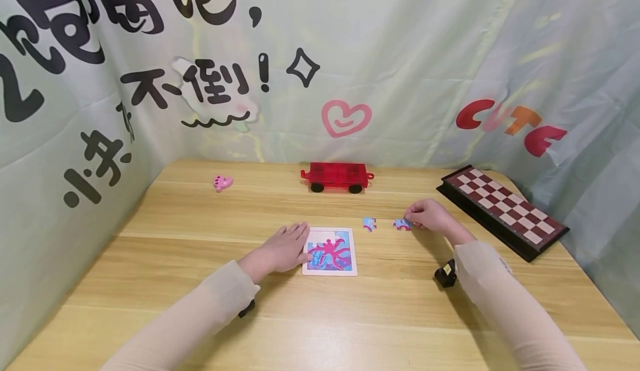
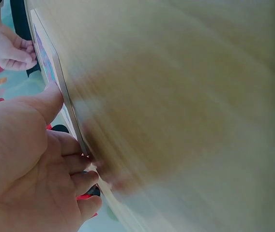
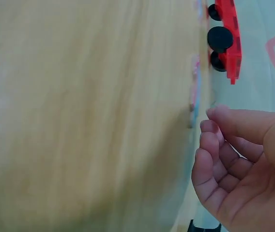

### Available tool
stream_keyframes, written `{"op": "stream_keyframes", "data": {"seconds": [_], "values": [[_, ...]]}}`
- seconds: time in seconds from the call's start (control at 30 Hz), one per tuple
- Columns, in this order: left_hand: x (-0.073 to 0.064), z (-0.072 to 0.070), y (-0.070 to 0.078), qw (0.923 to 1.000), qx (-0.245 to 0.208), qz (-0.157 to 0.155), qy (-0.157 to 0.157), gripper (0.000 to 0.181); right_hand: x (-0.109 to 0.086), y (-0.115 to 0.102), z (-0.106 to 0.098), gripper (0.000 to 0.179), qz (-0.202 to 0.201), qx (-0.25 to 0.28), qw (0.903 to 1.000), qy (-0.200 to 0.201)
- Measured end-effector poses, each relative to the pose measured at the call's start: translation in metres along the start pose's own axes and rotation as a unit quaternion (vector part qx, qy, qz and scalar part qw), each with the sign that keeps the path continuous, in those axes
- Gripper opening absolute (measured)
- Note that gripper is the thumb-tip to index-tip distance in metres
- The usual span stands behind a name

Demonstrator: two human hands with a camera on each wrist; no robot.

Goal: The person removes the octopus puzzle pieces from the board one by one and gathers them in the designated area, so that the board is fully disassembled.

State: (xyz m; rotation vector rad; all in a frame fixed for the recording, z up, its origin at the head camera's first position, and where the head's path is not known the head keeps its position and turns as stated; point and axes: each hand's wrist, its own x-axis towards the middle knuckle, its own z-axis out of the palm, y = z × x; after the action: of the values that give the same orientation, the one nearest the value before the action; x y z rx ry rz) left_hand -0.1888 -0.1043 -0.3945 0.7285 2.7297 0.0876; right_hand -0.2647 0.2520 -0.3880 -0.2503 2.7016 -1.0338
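Observation:
My left hand (image 1: pixel 281 249) rests at the left side of a small white-framed jigsaw puzzle (image 1: pixel 329 272), its fingers straight and its thumb over the frame's left border. A pink octopus on blue is pictured, with a blank area at the upper left. To the right on the table lie two loose puzzle pieces, one piece (image 1: pixel 369 224) nearer the frame and another piece (image 1: pixel 401 225) further right. My right hand (image 1: pixel 429 215) is at that further piece, fingers loosely bent. In the right wrist view its fingertips (image 3: pixel 209 126) are right beside the piece (image 3: pixel 194 94), which lies flat.
A red toy wagon (image 1: pixel 337 175) with black wheels stands at the back of the wooden table (image 1: pixel 320 326). A folded chessboard box (image 1: pixel 505 210) lies at the right, and a small pink paw-like object (image 1: pixel 222 183) at the back left. A printed curtain (image 1: pixel 400 54) hangs behind.

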Motion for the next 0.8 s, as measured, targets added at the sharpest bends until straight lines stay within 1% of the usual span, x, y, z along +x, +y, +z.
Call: {"op": "stream_keyframes", "data": {"seconds": [0.07, 0.17, 0.33, 0.4, 0.53, 0.6, 0.7, 0.8], "values": [[0.000, 0.000, 0.000, 1.0000, 0.001, 0.001, 0.000, 0.072, -0.001, -0.003, -0.001, 0.020, -0.007, -0.001, 1.0000, 0.003], [0.000, 0.000, 0.000, 1.0000, 0.004, -0.001, -0.003, 0.072, -0.003, -0.014, -0.001, 0.023, -0.022, 0.000, 0.9997, 0.004], [-0.001, 0.000, 0.001, 0.9999, 0.007, -0.007, -0.006, 0.072, -0.006, -0.036, 0.006, 0.023, -0.072, -0.006, 0.9974, 0.004], [-0.001, 0.000, 0.001, 0.9999, 0.007, -0.008, -0.006, 0.073, -0.006, -0.044, 0.011, 0.022, -0.092, -0.011, 0.9957, 0.005], [0.000, -0.001, 0.001, 0.9999, 0.005, -0.009, -0.006, 0.073, -0.006, -0.059, 0.027, 0.019, -0.119, 0.002, 0.9929, -0.005], [0.000, -0.001, 0.001, 0.9999, 0.003, -0.008, -0.006, 0.073, -0.006, -0.065, 0.035, 0.017, -0.131, 0.016, 0.9911, -0.017], [0.001, -0.001, 0.001, 1.0000, 0.003, -0.007, -0.006, 0.073, -0.006, -0.073, 0.047, 0.015, -0.159, 0.029, 0.9864, -0.032], [0.001, 0.000, 0.001, 1.0000, 0.001, -0.005, -0.006, 0.073, -0.006, -0.079, 0.057, 0.015, -0.180, 0.026, 0.9823, -0.045]]}}
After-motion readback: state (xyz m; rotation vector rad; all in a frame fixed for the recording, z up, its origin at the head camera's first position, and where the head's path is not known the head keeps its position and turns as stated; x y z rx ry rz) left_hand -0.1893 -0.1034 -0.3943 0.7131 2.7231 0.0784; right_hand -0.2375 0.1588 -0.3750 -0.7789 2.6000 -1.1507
